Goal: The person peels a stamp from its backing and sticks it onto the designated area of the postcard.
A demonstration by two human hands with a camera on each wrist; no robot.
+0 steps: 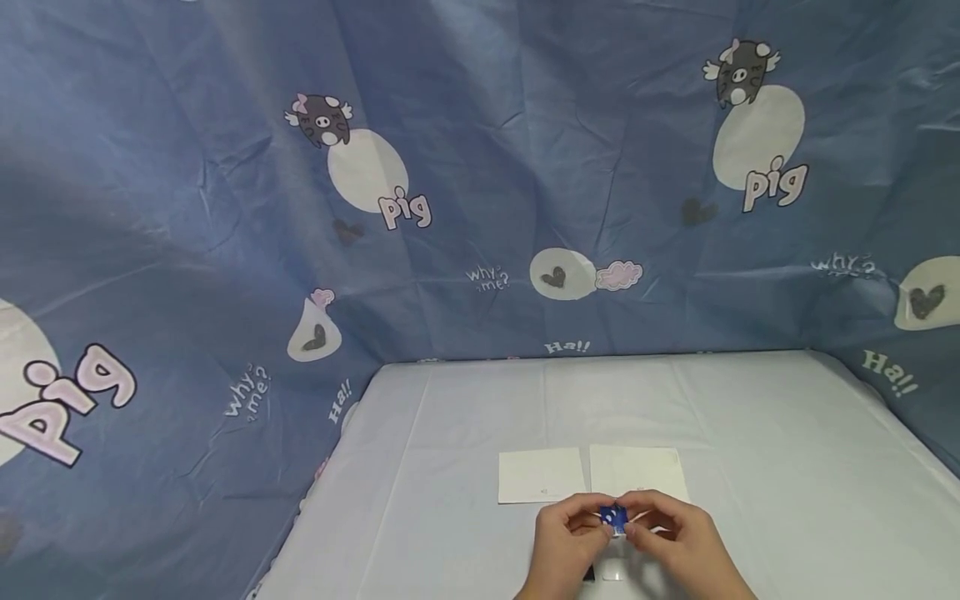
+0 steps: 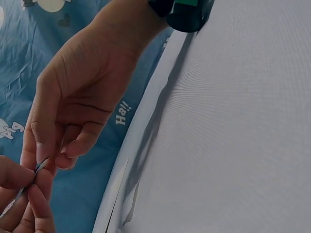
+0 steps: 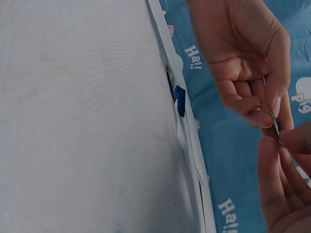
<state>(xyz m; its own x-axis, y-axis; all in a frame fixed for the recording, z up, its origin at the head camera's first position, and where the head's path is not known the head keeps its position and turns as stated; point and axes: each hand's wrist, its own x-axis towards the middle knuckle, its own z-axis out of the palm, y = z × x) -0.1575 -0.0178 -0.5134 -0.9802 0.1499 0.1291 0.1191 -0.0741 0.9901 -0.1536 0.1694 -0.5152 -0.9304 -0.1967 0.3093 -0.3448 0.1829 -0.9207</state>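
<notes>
A small blue piece with white marks (image 1: 613, 518) is held up between both hands in the head view. The left hand (image 1: 566, 542) pinches its left side with thumb and fingers, and the right hand (image 1: 678, 537) pinches its right side. Seen edge-on in the left wrist view, the thin piece (image 2: 37, 169) lies between the fingertips of the left hand (image 2: 80, 82) and the other hand. The right wrist view likewise shows its edge (image 3: 277, 127) in the grip of the right hand (image 3: 248, 58).
Two white paper sheets (image 1: 540, 476) (image 1: 637, 469) lie side by side on the white table (image 1: 450, 417) beyond the hands. A dark item (image 1: 589, 573) and a pale one (image 1: 612, 570) lie below the hands. In the right wrist view, something blue (image 3: 180, 100) shows near the table edge.
</notes>
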